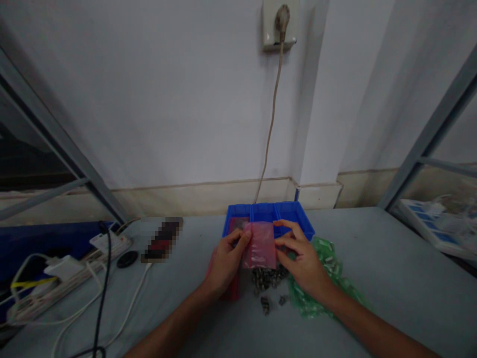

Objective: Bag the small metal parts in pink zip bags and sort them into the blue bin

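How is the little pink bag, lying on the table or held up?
Held up: the left hand and right hand pinch the pink bag by its sides, near a pile of small metal parts.

**What Cannot Be Made Out**

The pink bag [260,245] covers the middle of the blue bin [298,215], so what lies in the bin there is unseen. The left hand [225,261] hides most of a red piece [234,292], and its kind cannot be told. The right hand [303,263] lies over part of the green bag [330,263]. The metal parts [266,281] are too small to identify. A pixelated block [162,240] masks something left of the bin. Cables [101,298] run off the bottom edge. A tray [436,223] is cut by the right edge.
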Demonstrator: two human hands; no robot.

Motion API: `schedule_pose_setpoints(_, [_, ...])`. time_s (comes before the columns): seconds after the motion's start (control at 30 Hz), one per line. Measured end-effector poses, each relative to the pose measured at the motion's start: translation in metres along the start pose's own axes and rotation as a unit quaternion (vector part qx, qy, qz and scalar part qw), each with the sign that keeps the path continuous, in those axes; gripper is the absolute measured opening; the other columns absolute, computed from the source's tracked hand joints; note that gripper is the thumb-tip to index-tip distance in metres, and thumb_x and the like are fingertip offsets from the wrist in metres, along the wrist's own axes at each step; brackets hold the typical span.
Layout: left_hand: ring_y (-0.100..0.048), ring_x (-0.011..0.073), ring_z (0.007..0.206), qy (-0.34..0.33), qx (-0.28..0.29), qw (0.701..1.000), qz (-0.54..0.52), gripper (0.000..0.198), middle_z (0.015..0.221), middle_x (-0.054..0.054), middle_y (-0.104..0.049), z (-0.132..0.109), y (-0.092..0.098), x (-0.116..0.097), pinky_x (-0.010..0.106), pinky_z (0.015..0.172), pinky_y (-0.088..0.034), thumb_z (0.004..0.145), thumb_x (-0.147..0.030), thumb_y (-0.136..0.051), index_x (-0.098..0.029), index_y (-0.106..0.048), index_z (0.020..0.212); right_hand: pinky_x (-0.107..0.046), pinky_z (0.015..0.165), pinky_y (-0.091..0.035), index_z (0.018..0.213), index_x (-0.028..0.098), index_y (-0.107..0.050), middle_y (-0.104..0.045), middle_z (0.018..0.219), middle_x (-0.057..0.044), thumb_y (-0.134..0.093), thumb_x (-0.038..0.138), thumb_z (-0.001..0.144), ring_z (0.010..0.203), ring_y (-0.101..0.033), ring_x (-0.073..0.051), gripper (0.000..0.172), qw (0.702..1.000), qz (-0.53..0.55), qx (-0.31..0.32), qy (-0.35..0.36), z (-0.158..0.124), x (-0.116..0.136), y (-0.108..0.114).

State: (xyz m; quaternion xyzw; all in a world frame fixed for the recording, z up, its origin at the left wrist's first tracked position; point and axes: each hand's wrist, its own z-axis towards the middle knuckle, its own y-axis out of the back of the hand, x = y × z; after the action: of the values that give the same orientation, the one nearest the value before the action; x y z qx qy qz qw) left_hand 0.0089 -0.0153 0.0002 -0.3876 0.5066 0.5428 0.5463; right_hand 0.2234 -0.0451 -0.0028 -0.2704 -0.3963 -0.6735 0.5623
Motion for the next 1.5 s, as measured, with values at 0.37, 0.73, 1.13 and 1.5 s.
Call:
schedule_pose_setpoints(0.37, [-0.066,0.0281,0.128,-0.091,0.01,0.995,0.032,0.05,0.134,0.005,-0.076,0.0,0.004,-0.009,0.047,0.12,-0.044,0.11,-0.056,-0.047,-0.024,-0.083,0.1,-0.036,0.08,-0.057,0.117,0.032,-0.085,-0.073,0.129,-0.009,-0.074,0.037,0.098,0.104,-0.07,-0.026,0.022,0.999,0.02,0.028,-0.034,-0.001,-0.002,-0.002])
schedule_pose_setpoints(0.73, [-0.066,0.0262,0.135,-0.126,0.037,0.983,0.127,0.041,0.144,0.007,-0.072,-0.008,0.0,-0.009,0.047,0.12,-0.047,0.106,-0.029,-0.055,-0.024,-0.068,0.144,-0.03,0.059,-0.042,0.119,0.027,-0.079,-0.062,0.076,0.0,-0.056,0.036,0.105,0.063,-0.055,-0.019,0.029,0.991,0.059,-0.002,-0.122,-0.002,-0.004,-0.002])
schedule_pose_setpoints(1.13, [-0.07,0.0249,0.118,-0.182,0.054,0.968,0.162,0.035,0.128,0.007,-0.076,-0.004,0.003,-0.008,0.043,0.106,-0.053,0.1,-0.019,-0.062,-0.026,-0.074,0.131,-0.03,0.066,-0.048,0.12,0.026,-0.073,-0.073,0.107,-0.006,-0.068,0.045,0.099,0.088,-0.064,-0.023,0.028,0.989,0.085,-0.025,-0.115,0.001,0.002,-0.004])
schedule_pose_setpoints(1.5, [-0.058,0.0215,0.09,-0.197,-0.007,0.955,0.224,0.03,0.09,0.003,-0.063,-0.008,0.003,-0.014,0.034,0.082,-0.048,0.106,-0.042,-0.064,-0.022,-0.074,0.087,-0.028,0.059,-0.046,0.097,0.023,-0.075,-0.064,0.085,-0.003,-0.066,0.052,0.101,0.069,-0.058,-0.019,0.03,0.995,0.034,-0.034,-0.092,0.003,-0.004,-0.001])
